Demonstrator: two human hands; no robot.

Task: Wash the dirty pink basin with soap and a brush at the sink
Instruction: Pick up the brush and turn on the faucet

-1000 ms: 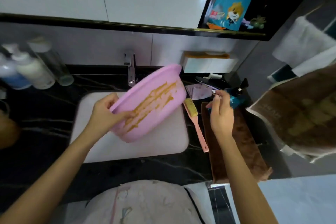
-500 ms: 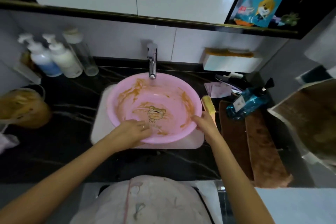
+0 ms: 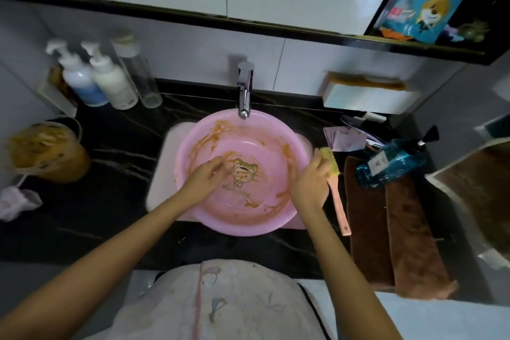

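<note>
The pink basin (image 3: 248, 141), smeared brown, sat in the sink (image 3: 159, 185) under the faucet (image 3: 244, 91). My left hand (image 3: 205, 178) lay inside it, fingers loose. My right hand (image 3: 309, 185) was at its rim beside the brush (image 3: 336, 196); I couldn't tell its grasp.

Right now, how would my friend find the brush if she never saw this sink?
Find the pink basin under the tap. Just right of its rim, between it and the brown towel, lies the brush. It alone has a long pink handle and yellow bristles.
</note>
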